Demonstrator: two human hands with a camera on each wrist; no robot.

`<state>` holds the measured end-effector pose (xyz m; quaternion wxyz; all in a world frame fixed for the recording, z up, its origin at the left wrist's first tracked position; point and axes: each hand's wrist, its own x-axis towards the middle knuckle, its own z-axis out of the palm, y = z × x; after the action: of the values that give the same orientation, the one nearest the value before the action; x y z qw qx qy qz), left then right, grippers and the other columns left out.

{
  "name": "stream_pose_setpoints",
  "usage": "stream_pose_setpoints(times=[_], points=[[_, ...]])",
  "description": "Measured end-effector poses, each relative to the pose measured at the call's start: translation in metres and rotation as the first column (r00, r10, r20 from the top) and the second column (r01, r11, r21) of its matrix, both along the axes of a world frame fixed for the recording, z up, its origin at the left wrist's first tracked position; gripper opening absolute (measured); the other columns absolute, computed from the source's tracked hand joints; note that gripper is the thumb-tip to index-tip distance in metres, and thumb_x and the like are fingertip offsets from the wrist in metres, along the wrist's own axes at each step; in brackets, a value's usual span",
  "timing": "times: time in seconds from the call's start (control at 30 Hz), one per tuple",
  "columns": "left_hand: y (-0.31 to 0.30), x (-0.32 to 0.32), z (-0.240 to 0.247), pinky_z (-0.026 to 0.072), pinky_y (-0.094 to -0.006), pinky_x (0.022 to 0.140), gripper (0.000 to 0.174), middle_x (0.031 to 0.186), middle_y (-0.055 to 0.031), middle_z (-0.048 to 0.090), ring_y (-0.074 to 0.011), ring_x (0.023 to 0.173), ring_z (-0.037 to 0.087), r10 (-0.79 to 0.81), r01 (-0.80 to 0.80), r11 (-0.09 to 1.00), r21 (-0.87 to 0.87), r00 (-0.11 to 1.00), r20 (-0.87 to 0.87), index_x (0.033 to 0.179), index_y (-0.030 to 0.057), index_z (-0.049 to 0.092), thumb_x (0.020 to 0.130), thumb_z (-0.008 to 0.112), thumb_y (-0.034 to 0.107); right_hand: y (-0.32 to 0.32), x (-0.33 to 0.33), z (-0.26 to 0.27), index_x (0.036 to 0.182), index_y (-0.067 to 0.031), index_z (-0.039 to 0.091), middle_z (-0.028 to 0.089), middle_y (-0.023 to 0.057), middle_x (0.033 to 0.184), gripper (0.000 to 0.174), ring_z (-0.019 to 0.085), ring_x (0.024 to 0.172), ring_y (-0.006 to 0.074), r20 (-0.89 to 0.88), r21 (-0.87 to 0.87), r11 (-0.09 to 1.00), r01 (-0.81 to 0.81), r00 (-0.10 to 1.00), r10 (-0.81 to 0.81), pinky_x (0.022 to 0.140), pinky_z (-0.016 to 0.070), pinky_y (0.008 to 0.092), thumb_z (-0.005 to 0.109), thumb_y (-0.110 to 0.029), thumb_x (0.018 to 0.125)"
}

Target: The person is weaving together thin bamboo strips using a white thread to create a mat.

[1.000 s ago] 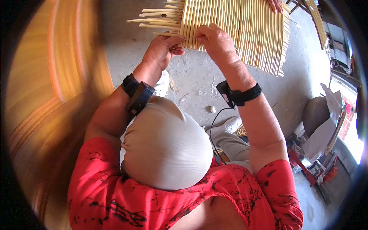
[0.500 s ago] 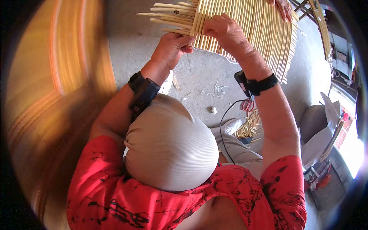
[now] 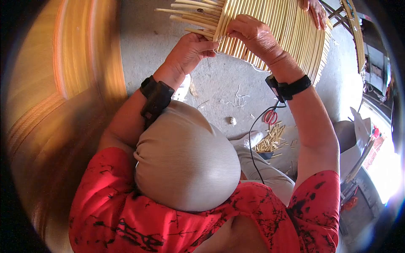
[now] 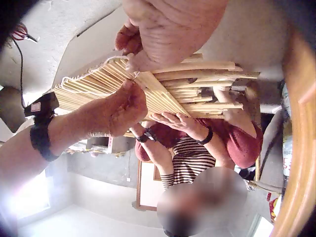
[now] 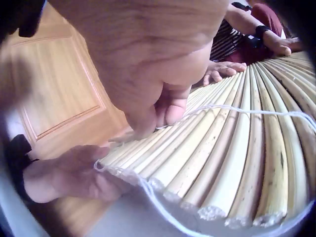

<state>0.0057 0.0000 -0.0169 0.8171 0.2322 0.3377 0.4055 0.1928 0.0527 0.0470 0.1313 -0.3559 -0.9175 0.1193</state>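
A mat of pale straight stalks point(image 3: 270, 25) lies in front of me, its cut ends towards me. My left hand point(image 3: 190, 55) pinches the mat's near left corner between thumb and fingers. My right hand point(image 3: 255, 38) is bent over the mat just to the right. In the right wrist view its curled fingertips point(image 5: 175, 111) pinch a white string point(image 5: 237, 107) that runs across the stalks. A loop of the same string point(image 5: 155, 197) hangs below the cut ends. Longer stalks point(image 3: 196, 19) stick out past the mat's left edge.
Another person's hand point(image 3: 314, 12) rests on the far side of the mat. Red-handled scissors point(image 3: 270, 117), short stalk pieces point(image 3: 272, 139) and string scraps point(image 3: 238, 99) lie on the floor. A wooden door point(image 3: 76, 50) stands at left. A black cable point(image 3: 252, 145) trails from my right wrist.
Both hands and the mat have shifted right in the head view. My right hand has moved a little away from the left one. The scissors and stalk pieces have come into sight.
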Motion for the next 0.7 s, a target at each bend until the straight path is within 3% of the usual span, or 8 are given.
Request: stream_pose_setpoints(times=[0.3,0.47,0.57,0.7], points=[[-0.001,-0.002,0.002,0.0456,-0.0269,0.071,0.03,0.087,-0.0039,0.058,-0.0131,0.076,0.055,-0.002,0.002,0.999,0.048,1.0,0.002,0.098,0.0034,0.056,0.072,0.068,0.011,0.015,-0.005,-0.006,0.082,-0.004,0.055,0.055,0.0062,0.075,0.013,0.058,0.073,0.0217,-0.021,0.014,0.972,-0.234,0.972,0.234,0.066,0.0504,0.0292,0.063,-0.01,0.072],[-0.001,0.0,-0.001,0.0455,-0.0251,0.07,0.032,0.088,-0.0013,0.057,-0.0114,0.078,0.054,0.002,-0.001,0.999,0.053,1.0,-0.017,0.099,0.0047,0.055,0.071,0.068,0.013,0.012,-0.015,0.001,0.083,-0.0039,0.055,0.055,0.0068,0.076,0.012,0.059,0.074,0.0226,0.006,-0.04,0.967,-0.251,0.968,0.252,0.067,0.0505,0.0292,0.061,-0.011,0.074],[-0.001,-0.001,-0.009,0.0454,-0.0246,0.068,0.032,0.089,0.0013,0.057,-0.0099,0.077,0.054,-0.012,0.013,0.998,0.069,1.0,-0.016,0.101,0.0067,0.054,0.071,0.067,0.012,0.009,-0.021,0.0,0.085,-0.0091,0.054,0.053,0.0068,0.077,0.013,0.059,0.076,0.0258,-0.013,0.017,0.967,-0.255,0.967,0.256,0.063,0.0496,0.0343,0.055,-0.01,0.072],[-0.001,-0.002,-0.003,0.044,-0.0252,0.068,0.031,0.087,0.0013,0.058,-0.0097,0.076,0.053,-0.044,0.043,0.993,0.106,0.999,0.004,0.099,0.0078,0.056,0.07,0.068,0.013,0.002,-0.028,0.013,0.083,-0.013,0.054,0.053,0.0041,0.076,0.013,0.059,0.075,0.0232,0.156,0.029,0.969,-0.244,0.959,0.236,0.059,0.05,0.0331,0.056,-0.011,0.07]])
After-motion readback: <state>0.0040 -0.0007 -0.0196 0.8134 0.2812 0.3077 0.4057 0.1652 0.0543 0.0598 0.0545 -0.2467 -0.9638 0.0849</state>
